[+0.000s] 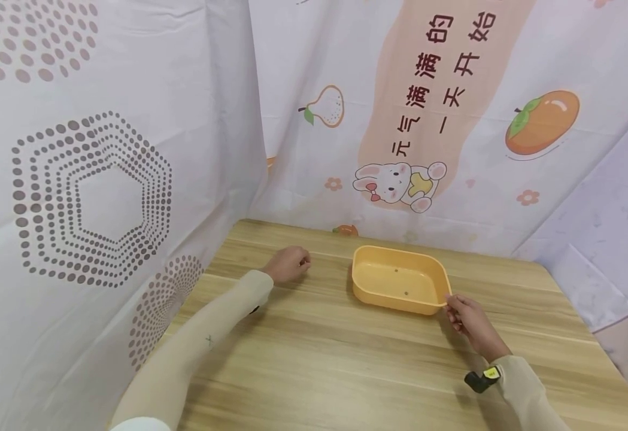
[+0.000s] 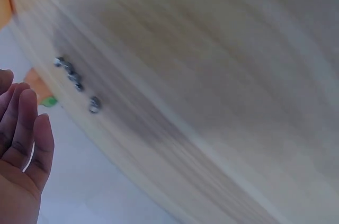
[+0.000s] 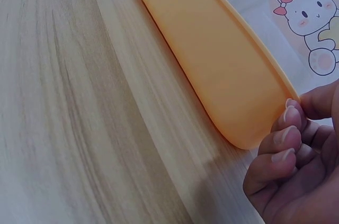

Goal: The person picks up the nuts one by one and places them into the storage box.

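My right hand (image 1: 471, 323) pinches the near right corner of a yellow-orange plastic tray (image 1: 400, 305) between thumb and fingers. The right wrist view shows the fingertips (image 3: 288, 134) curled at the tray's rim and the tray's long side wall. My left hand (image 1: 288, 264) is left of the tray, low over the wooden table, fingers loosely bent. In the left wrist view, several small shiny metal pieces (image 2: 71, 74) lie in a line on the wood near the left fingers (image 2: 26, 118); one looks ring-shaped (image 2: 94, 105). In the head view these pieces are hidden.
Two small dark spots show on the tray's floor. A white printed cloth (image 1: 314, 179) hangs behind the table (image 1: 314, 359), and another patterned cloth (image 1: 93, 323) closes off the left side. Pale cloth (image 1: 604, 239) hangs at the right.
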Demonstrator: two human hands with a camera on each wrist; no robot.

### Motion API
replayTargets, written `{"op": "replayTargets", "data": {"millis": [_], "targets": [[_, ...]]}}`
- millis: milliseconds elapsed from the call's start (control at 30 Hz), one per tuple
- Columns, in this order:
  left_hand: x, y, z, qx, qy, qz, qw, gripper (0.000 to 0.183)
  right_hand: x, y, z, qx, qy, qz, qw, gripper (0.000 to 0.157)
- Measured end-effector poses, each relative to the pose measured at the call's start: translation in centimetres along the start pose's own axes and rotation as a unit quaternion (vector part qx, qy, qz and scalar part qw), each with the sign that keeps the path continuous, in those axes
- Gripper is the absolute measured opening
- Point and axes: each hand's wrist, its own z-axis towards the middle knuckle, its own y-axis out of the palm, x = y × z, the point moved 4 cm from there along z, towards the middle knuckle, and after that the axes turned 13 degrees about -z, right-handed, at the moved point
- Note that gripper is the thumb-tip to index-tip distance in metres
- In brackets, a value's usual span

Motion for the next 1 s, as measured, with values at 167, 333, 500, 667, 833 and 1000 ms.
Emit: {"op": "replayTargets", "data": {"millis": [167,333,500,667,833,1000], "targets": [[-1.4,-0.5,-0.8,0.014,-0.001,0.015,0.9998,0.011,-0.2,0.0,0.0,0.001,0.000,-0.003,1.000,0.039],[-2.7,-1.1,-1.5,0.014,-0.013,0.025,0.9995,0.012,-0.3,-0.1,-0.1,0.002,-0.001,-0.004,1.000,0.039],[-3.4,-1.2,-2.1,0.006,-0.023,0.040,0.9989,0.012,-0.2,0.0,-0.1,0.004,0.000,-0.001,1.000,0.039],[-4.0,-1.2,-2.7,-0.001,-0.028,0.048,0.9984,0.009,-0.2,0.1,-0.2,0.003,0.002,0.001,1.000,0.040],[-4.5,-1.4,-2.9,-0.006,-0.033,0.052,0.9981,0.009,-0.3,0.0,-0.2,0.004,0.003,0.004,1.000,0.040],[-4.7,-1.5,-3.1,-0.018,-0.043,0.058,0.9972,0.009,-0.2,0.1,-0.1,0.003,0.004,0.007,1.000,0.040]]}}
